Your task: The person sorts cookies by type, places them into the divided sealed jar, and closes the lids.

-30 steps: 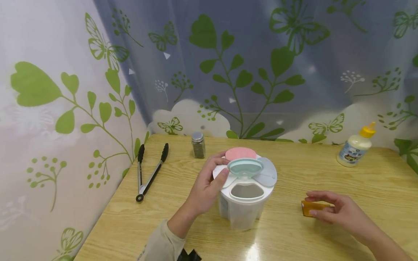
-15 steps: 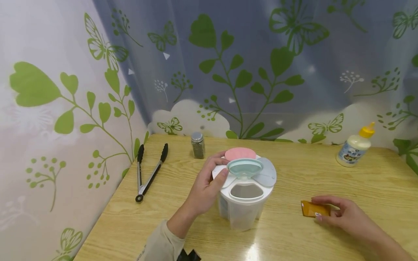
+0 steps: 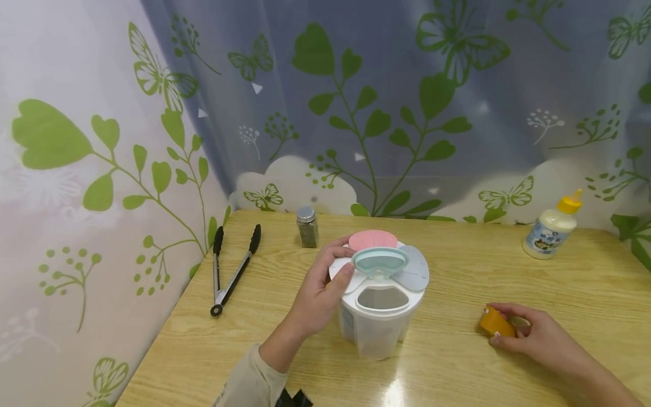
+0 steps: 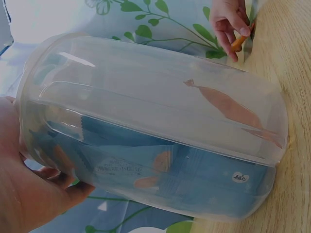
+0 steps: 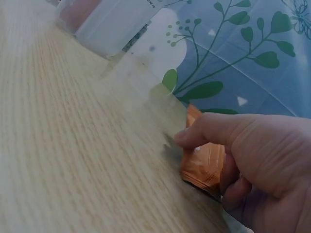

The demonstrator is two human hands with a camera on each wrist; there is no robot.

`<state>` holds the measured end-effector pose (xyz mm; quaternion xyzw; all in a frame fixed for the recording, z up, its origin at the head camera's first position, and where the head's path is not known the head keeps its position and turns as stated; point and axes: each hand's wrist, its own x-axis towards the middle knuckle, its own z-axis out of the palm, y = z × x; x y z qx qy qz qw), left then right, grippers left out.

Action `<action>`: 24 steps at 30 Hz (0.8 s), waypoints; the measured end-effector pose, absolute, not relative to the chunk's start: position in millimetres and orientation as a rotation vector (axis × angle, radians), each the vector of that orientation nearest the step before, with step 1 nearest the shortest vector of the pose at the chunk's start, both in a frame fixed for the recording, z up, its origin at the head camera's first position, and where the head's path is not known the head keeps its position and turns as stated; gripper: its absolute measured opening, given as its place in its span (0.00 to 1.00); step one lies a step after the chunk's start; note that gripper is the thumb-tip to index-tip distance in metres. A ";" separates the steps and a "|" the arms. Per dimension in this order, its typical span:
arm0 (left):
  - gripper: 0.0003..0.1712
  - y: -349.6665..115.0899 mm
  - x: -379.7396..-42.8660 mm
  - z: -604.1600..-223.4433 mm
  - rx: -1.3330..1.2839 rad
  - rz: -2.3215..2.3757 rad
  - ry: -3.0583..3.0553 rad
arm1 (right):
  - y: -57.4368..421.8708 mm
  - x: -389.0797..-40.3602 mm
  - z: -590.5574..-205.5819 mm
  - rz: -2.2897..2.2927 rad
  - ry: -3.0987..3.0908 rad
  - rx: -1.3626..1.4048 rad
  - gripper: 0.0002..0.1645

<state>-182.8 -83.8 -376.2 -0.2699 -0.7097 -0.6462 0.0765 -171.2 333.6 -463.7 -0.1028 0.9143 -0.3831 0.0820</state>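
A clear multi-compartment food container (image 3: 381, 333) stands upright on the table, with pink, pale blue, mint and white flaps on its white lid. The mint flap (image 3: 380, 262) is raised over an opening. My left hand (image 3: 322, 288) grips the lid's left side, thumb on top. Through the wall, blue snack packets (image 4: 129, 155) fill one compartment and an orange-brown packet (image 4: 228, 107) lies in another. To the container's right, my right hand (image 3: 539, 336) pinches a small orange snack packet (image 5: 201, 167) between thumb and fingers, close to the tabletop.
Black-tipped tongs (image 3: 231, 282) lie spread on the left of the table (image 3: 447, 373). A spice jar (image 3: 307, 228) with a grey lid stands behind the container. At the back right is a yellow-capped squeeze bottle (image 3: 549, 232). A patterned curtain (image 3: 396, 113) hangs behind.
My right hand has shifted slightly right and closed its fingers on the orange packet, which now looks bent and tipped instead of flat. My left hand and the container have stayed put.
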 end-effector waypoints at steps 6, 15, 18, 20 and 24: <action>0.12 -84.0 -183.6 -377.6 -0.814 -1.943 -2.125 | 331.9 -171.4 -456.2 -1.235 2.639 -0.184 0.31; 0.12 -84.4 -182.3 -377.3 -0.805 -1.931 -2.142 | 327.5 -173.8 -446.6 -1.377 2.509 -0.087 0.30; 0.12 -84.4 -182.4 -376.9 -0.802 -1.925 -2.142 | 324.5 -173.9 -441.0 -1.432 2.459 -0.100 0.28; 0.12 -84.3 -182.6 -376.8 -0.803 -1.920 -2.143 | 321.6 -173.1 -436.4 -1.463 2.445 -0.119 0.26; 0.12 -83.9 -182.9 -376.7 -0.804 -1.905 -2.148 | 312.8 -169.1 -425.9 -1.504 2.445 -0.174 0.24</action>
